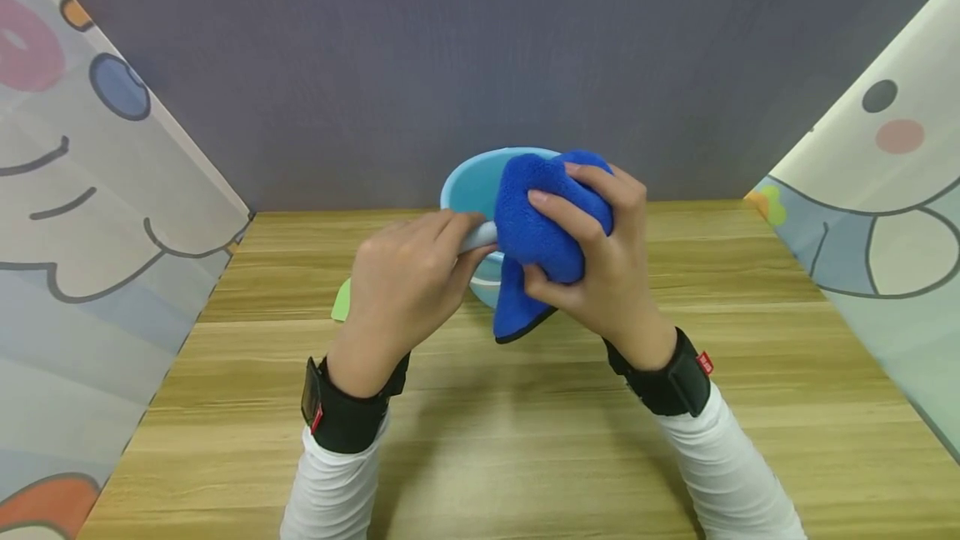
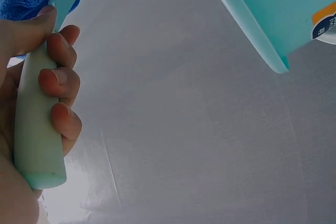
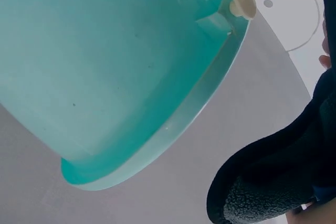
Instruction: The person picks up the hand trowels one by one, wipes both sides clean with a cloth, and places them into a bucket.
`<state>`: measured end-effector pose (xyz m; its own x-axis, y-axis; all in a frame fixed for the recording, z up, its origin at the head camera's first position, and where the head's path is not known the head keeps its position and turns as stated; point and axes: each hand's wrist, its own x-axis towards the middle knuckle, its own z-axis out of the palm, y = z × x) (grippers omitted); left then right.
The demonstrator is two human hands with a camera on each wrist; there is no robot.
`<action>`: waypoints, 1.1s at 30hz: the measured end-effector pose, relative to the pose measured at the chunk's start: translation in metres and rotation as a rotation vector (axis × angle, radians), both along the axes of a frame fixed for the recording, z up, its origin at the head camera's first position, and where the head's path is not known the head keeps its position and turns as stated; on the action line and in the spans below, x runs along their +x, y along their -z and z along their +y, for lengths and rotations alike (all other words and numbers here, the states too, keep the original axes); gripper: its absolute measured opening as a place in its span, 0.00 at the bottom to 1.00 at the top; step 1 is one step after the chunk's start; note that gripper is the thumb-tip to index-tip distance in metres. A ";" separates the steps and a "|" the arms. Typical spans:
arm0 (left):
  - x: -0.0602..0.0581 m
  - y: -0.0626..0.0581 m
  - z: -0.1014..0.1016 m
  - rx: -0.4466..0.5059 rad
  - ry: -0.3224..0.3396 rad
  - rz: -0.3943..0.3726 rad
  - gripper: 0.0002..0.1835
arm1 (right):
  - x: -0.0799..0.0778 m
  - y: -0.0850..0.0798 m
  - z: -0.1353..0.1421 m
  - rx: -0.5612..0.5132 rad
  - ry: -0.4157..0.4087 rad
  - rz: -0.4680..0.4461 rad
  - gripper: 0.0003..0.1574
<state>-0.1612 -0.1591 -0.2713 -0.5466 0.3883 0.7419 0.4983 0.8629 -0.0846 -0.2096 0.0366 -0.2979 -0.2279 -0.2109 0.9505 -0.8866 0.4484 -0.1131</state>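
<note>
A utensil with a pale green handle (image 2: pixel 38 124) and a light blue neck (image 1: pixel 480 237) lies in the grip of my left hand (image 1: pixel 408 273), fingers wrapped round it. The handle's end (image 1: pixel 342 301) sticks out behind that hand. My right hand (image 1: pixel 611 261) clasps a fluffy blue cloth (image 1: pixel 525 227) bunched over the utensil's head, which is hidden, so I cannot tell its kind. One dark-edged corner of the cloth hangs down. Both hands are raised over the near side of a light blue bucket (image 1: pixel 463 182); its rim (image 3: pixel 157 150) fills much of the right wrist view.
The bucket stands at the back of the wood-grain table (image 1: pixel 480 440), against a grey wall panel (image 1: pixel 480 65). Cartoon-printed panels (image 1: pixel 75 273) flank the table on both sides. A white handle piece (image 3: pixel 242 1) is fixed at the bucket's rim.
</note>
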 end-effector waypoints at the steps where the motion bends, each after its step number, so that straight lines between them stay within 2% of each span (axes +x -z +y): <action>1: 0.000 0.000 0.000 0.000 0.001 -0.001 0.15 | 0.000 0.000 0.001 -0.002 -0.001 -0.002 0.30; 11: 0.001 -0.001 0.001 0.003 0.007 -0.007 0.14 | -0.002 0.000 0.008 -0.027 -0.007 -0.082 0.37; 24: 0.001 0.000 0.001 0.012 0.009 0.017 0.14 | -0.002 -0.002 0.011 -0.031 -0.008 -0.114 0.38; 33: 0.001 -0.001 0.000 0.036 0.020 0.022 0.15 | -0.005 -0.002 0.014 -0.096 -0.044 -0.134 0.38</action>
<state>-0.1605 -0.1588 -0.2703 -0.5225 0.3721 0.7672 0.5139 0.8554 -0.0649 -0.2147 0.0501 -0.2954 -0.3469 -0.1337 0.9283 -0.8793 0.3907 -0.2724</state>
